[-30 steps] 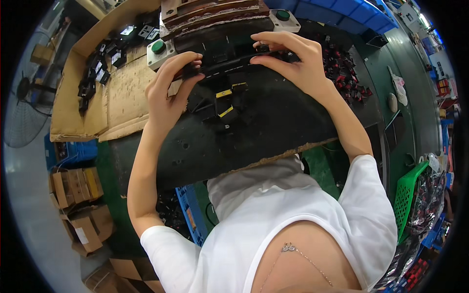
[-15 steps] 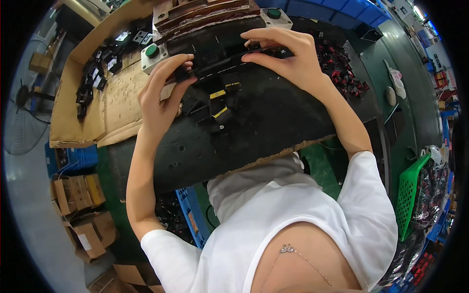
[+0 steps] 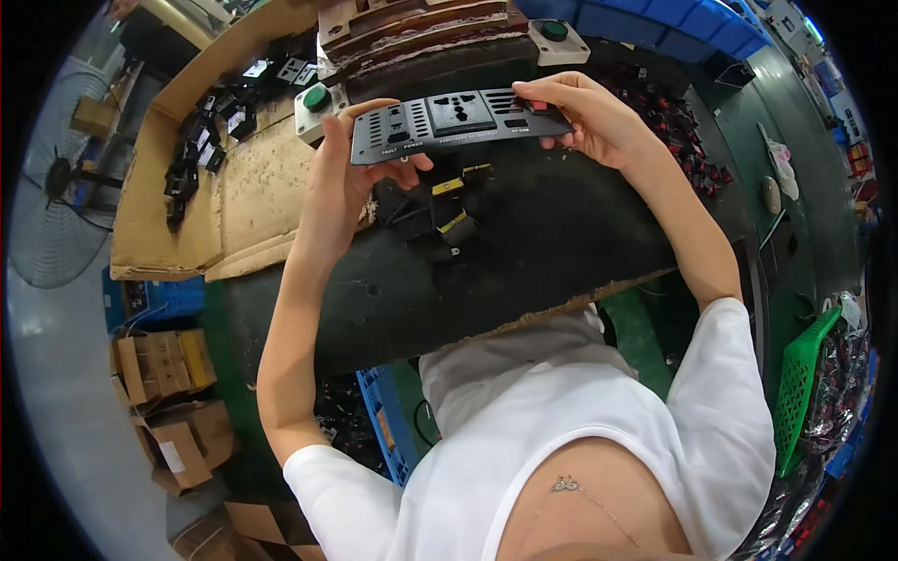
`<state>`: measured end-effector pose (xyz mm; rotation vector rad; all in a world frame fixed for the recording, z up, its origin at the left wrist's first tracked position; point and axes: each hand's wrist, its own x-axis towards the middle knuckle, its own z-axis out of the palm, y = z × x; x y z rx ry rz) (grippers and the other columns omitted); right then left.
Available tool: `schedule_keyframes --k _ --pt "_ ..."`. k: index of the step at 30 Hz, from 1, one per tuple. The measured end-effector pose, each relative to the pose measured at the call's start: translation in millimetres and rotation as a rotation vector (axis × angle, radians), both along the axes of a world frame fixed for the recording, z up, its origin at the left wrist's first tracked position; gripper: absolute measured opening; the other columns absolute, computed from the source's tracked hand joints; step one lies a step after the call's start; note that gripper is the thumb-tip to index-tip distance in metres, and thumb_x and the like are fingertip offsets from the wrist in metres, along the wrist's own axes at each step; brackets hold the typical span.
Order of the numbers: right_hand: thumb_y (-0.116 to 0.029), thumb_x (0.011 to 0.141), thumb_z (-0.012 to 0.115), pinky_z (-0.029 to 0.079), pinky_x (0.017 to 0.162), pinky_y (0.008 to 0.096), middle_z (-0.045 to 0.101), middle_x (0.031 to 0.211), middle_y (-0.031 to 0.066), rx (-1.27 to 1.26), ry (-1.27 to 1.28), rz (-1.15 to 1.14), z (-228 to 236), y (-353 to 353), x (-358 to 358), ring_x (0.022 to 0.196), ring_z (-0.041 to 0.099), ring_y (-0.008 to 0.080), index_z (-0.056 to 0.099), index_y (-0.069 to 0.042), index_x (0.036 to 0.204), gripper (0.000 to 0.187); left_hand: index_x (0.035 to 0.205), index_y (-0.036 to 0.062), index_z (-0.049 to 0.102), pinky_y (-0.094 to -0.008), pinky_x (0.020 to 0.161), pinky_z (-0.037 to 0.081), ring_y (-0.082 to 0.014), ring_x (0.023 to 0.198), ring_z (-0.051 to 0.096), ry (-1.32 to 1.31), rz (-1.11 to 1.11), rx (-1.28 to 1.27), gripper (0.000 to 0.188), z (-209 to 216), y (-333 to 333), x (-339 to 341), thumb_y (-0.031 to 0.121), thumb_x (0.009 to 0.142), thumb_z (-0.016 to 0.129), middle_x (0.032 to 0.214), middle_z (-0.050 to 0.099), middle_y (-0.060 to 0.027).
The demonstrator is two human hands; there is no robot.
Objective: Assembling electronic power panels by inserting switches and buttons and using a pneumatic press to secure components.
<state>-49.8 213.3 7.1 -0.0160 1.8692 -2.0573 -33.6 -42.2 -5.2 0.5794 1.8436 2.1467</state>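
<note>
A black socket panel point(image 3: 426, 124) with vent slots, a universal outlet in the middle and a red switch near its right end is held up over the workbench, its face turned to me. My left hand point(image 3: 348, 159) holds the panel's left end, with fingers showing below its lower edge. At the other end my right hand point(image 3: 594, 122) grips it between thumb and fingers, close to the red switch. Beneath the panel, several small black parts with yellow tops point(image 3: 454, 222) lie in a loose group on the dark bench point(image 3: 533, 224).
A brown layered fixture point(image 3: 421, 37) stands behind the panel, flanked by a left green button point(image 3: 316, 98) and a right green button point(image 3: 555, 31). An open cardboard tray point(image 3: 253, 206) with black switches is at left. Small red-and-black parts point(image 3: 697, 154) are heaped at right.
The panel has been tilted from nearly edge-on so its front face shows. Both hands have turned with it and still hold its ends. The whole view has shifted slightly.
</note>
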Motion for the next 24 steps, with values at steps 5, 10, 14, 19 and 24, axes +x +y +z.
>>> schedule_keyframes --k 5,10,14,19,24 --pt "-0.024 0.081 0.066 0.034 0.028 0.0101 0.054 0.057 0.0029 -0.087 -0.104 -0.011 5 -2 2 0.039 0.052 0.0058 0.051 -0.007 0.065 0.028 0.123 0.0012 0.037 -0.0294 0.068 0.042 -0.0178 0.072 0.055 0.016 0.023 -0.028 0.073 -1 1 2 0.063 0.089 0.02 0.084 0.06 -0.0155" --pt "-0.023 0.081 0.065 0.032 0.027 0.0094 0.055 0.057 0.0034 -0.148 -0.156 0.075 -2 5 -5 0.04 0.052 0.0057 0.053 -0.006 0.068 0.025 0.122 0.0004 0.038 -0.0299 0.068 0.045 -0.0188 0.07 0.058 0.006 -0.012 0.08 0.06 -2 0 1 0.052 0.094 0.024 0.082 0.062 -0.0173" --pt "-0.021 0.082 0.064 0.032 0.028 0.0089 0.056 0.059 0.0029 -0.194 -0.176 0.068 -2 5 -5 0.041 0.053 0.0061 0.053 -0.006 0.068 0.023 0.123 0.0008 0.038 -0.0298 0.069 0.045 -0.0188 0.07 0.058 -0.014 0.011 0.058 0.062 1 0 2 0.054 0.093 0.024 0.081 0.062 -0.0171" --pt "-0.023 0.085 0.061 0.038 0.031 0.0117 0.056 0.06 0.0019 -0.15 -0.053 0.048 -4 3 -4 0.041 0.053 0.0063 0.055 -0.005 0.071 0.023 0.119 0.0009 0.04 -0.0304 0.068 0.044 -0.0195 0.07 0.058 -0.034 0.082 0.152 0.057 -1 5 1 0.05 0.094 0.027 0.082 0.061 -0.0147" --pt "-0.028 0.089 0.056 0.048 0.04 0.018 0.056 0.062 0.0009 -0.062 0.308 0.093 -4 2 1 0.041 0.053 0.0062 0.058 -0.003 0.078 0.027 0.097 0.0029 0.046 -0.0335 0.071 0.046 -0.0226 0.074 0.06 -0.011 0.33 0.205 0.028 -20 9 1 0.031 0.092 0.05 0.081 0.059 -0.011"
